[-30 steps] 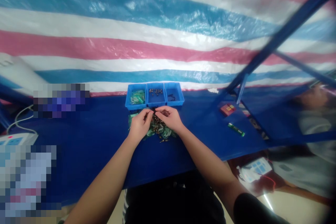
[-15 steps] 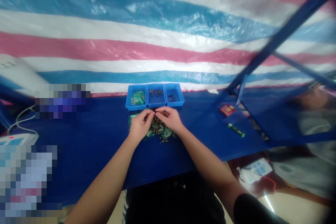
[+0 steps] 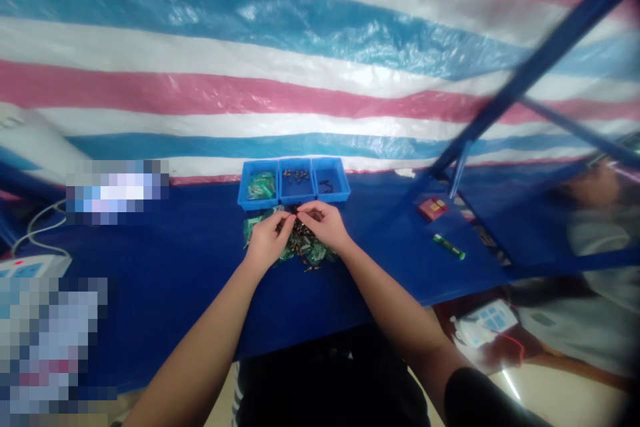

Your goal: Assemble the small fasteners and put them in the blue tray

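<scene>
Both bare hands are held close together over a loose pile on the blue table, just in front of three blue trays. The left hand is bent inward with thumb and fingers drawn together; the right hand is curved over the pile from the other side, its fingers bent. The fingertips of the two hands are brought almost into contact; whether a part is pinched there cannot be told, the area being small and partly covered.

The pile is made up of flat, angular green pieces with glossy, pale highlights, mixed with slender brass-coloured parts of metallic sheen. The trays are rectangular, smooth-walled and set side by side. In the left tray, green pieces are heaped; in the middle tray, small brass-toned parts are scattered; in the right tray, a few thin, dark pieces are seen.

Behind the trays, a creased, shiny striped sheet is hung. To the right, a boxy red packet and a green cylindrical tube are laid near a blue frame bar.
</scene>
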Demonstrator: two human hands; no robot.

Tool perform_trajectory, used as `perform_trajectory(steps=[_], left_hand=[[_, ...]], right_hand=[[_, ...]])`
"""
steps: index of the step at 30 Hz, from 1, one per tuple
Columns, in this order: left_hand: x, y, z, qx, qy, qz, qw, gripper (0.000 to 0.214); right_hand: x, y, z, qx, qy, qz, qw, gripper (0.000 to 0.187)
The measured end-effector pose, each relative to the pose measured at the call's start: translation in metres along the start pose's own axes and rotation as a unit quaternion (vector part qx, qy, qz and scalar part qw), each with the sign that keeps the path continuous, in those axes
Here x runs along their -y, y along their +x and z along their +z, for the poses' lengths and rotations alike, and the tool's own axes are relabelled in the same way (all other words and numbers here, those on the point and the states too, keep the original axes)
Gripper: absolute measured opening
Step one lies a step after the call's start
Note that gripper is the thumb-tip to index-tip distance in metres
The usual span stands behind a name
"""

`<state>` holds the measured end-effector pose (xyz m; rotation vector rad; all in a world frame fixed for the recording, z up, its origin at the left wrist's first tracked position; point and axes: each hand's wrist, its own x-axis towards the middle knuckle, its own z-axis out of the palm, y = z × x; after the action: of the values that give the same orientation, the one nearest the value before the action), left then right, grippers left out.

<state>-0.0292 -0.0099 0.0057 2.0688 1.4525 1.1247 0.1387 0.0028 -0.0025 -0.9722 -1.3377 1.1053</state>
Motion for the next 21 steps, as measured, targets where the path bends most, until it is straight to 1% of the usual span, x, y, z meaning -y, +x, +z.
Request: perform_trajectory(steps=[6, 15, 21], left_hand=[[0.0017, 0.0003, 0.0003, -0.008, -0.022, 0.000, 1.000, 0.029], [0.0027, 0.0000, 0.0008, -0.021, -0.018, 0.003, 1.000, 0.028], [0.0026, 0.0007, 0.0007, -0.017, -0.007, 0.009, 1.000, 0.026]], right_hand=[[0.0008, 0.0003, -0.0016, -0.004, -0.020, 0.004, 1.000, 0.022], [0.0010, -0.0002, 0.0002, -0.002, -0.018, 0.004, 1.000, 0.022], [0.0024, -0.0007, 0.0004, 0.005, -0.029, 0.013, 0.999, 0.023]])
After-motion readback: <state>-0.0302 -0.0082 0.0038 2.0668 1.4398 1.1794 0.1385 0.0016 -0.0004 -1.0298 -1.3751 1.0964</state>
